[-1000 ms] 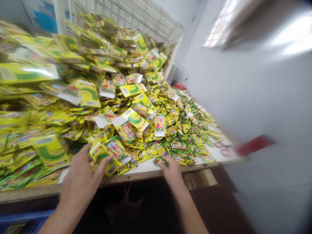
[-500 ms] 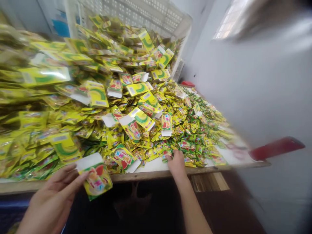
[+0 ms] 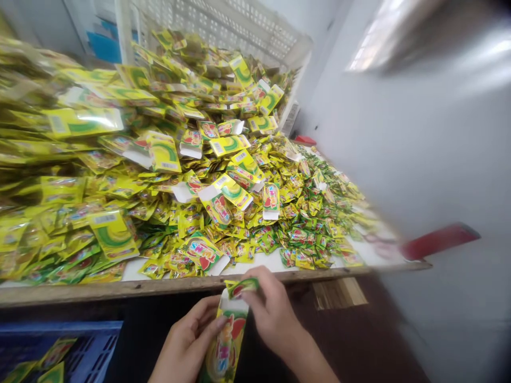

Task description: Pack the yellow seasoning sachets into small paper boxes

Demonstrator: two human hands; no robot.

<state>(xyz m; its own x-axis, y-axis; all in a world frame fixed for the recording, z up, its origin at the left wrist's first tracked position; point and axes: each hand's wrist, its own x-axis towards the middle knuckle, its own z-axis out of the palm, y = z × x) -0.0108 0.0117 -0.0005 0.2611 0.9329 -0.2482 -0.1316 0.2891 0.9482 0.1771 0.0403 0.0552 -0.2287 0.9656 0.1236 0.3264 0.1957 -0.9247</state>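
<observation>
A white slatted crate [image 3: 223,24] stands behind the heaped table [image 3: 159,287]. A blue crate [image 3: 91,346] sits below left, a red object [image 3: 437,240] at the table's right end.

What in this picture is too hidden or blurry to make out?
- Print on the yellow box in the left hand: motion-blurred, cut by the bottom edge.
- Small sachet in the right hand: partly covered by fingers.
- Red object: smeared by blur.
- Blue crate: cut off.

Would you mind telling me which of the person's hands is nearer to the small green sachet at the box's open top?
Right. The right hand pinches the small green sachet in its fingertips; the left hand sits lower, gripping the yellow box.
</observation>
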